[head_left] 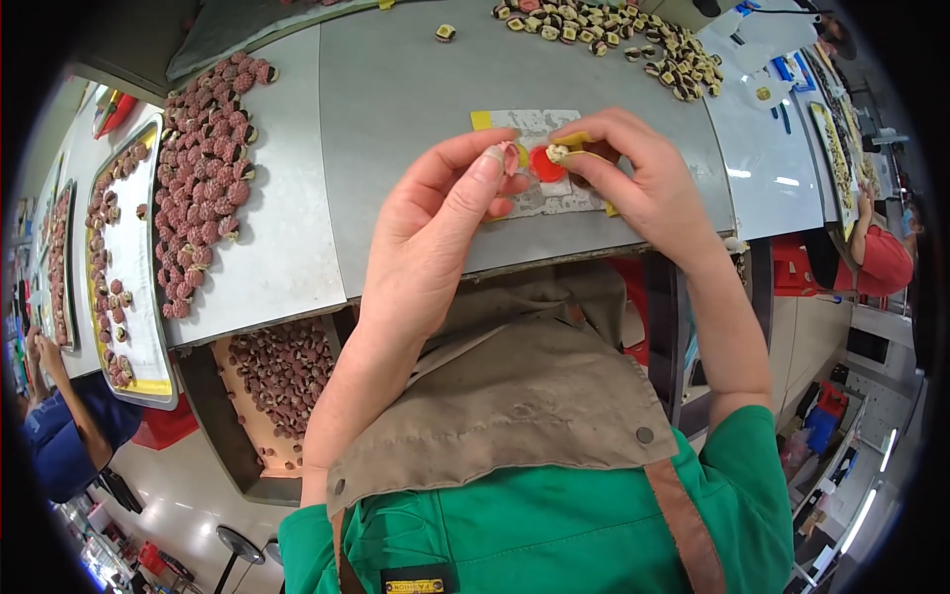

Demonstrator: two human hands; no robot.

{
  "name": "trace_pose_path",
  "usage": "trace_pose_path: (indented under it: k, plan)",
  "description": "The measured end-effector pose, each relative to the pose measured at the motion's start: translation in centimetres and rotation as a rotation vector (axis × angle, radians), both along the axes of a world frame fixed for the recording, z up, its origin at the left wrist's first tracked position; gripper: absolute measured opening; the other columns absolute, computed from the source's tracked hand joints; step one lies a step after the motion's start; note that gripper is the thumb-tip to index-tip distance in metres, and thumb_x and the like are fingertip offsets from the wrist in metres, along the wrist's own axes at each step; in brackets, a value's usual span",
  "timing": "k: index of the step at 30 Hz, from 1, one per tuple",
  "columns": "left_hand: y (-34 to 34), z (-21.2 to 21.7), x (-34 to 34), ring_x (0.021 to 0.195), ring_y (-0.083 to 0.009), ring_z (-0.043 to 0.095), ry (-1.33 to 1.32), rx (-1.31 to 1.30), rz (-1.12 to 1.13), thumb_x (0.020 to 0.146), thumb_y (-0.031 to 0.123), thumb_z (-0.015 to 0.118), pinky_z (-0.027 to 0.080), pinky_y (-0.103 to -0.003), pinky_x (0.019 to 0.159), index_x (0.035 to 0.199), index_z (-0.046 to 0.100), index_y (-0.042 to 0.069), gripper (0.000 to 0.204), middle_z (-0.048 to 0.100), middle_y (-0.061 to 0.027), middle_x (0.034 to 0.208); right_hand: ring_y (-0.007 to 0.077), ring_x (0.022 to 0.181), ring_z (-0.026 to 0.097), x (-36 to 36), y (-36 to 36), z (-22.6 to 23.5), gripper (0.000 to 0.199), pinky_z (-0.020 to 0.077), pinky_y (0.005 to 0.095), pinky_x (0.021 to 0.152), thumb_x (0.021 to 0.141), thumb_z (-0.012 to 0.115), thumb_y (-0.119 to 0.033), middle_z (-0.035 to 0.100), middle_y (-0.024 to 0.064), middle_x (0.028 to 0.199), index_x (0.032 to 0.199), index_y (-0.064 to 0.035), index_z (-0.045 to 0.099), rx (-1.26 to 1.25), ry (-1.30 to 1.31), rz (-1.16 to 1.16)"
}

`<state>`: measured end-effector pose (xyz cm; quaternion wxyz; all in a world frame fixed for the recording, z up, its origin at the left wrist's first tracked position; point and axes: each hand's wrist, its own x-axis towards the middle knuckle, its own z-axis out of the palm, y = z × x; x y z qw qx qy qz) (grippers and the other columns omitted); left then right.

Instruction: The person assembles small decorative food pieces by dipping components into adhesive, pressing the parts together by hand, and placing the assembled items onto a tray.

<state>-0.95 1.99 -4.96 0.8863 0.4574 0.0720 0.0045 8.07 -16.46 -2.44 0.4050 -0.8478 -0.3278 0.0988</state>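
Note:
Above the grey worktop (416,99) my left hand (432,210) pinches a small pink piece (511,158) between thumb and fingertips. Close beside it, my right hand (648,178) grips a small cream-coloured piece (557,153) between thumb and forefinger. The two pieces are apart. Under and between the hands lies a bright red round thing (546,166), with a smaller yellow spot by its left side. They are on a pale, scuffed patch (554,203) with yellow tape (481,120) at a corner. My fingers hide part of it.
A pile of pink ridged pieces (203,178) lies on the left, beside a tray (129,247). Cream-and-dark pieces (683,69) are heaped at the far right; one (445,33) lies alone. An open drawer (282,381) holds more pieces. Co-workers sit left (74,436) and right (881,259).

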Motion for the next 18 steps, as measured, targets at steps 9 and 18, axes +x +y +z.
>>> trace_pose_path:
  k: [9, 18]
  plan:
    - [-0.4, 0.9, 0.6, 0.092, -0.0098, 0.058, 0.009, 0.024, -0.044, 0.095, 0.017, 0.054, 0.046, -0.022, 0.079, 0.117, 0.056, 0.0, 0.028, 0.061, -0.0032, 0.105, 0.0105, 0.095, 0.056, -2.5, 1.9, 0.0, 0.02, 0.0449, 0.0237, 0.085, 0.092, 0.057, -0.007, 0.059, 0.0042, 0.105, 0.11, -0.0005, 0.055, 0.568, 0.379, -0.017]
    - [-1.1, -0.1, 0.1, 0.099, -0.0122, 0.059, -0.169, 0.279, 0.097, 0.092, 0.012, 0.059, 0.048, -0.025, 0.087, 0.112, 0.058, -0.003, 0.025, 0.062, -0.0085, 0.107, 0.0169, 0.089, 0.058, -3.1, 2.2, -0.2, 0.018, 0.047, 0.0265, 0.077, 0.084, 0.065, -0.005, 0.06, 0.0066, 0.098, 0.102, -0.004, 0.061, 0.33, -0.175, -0.036]
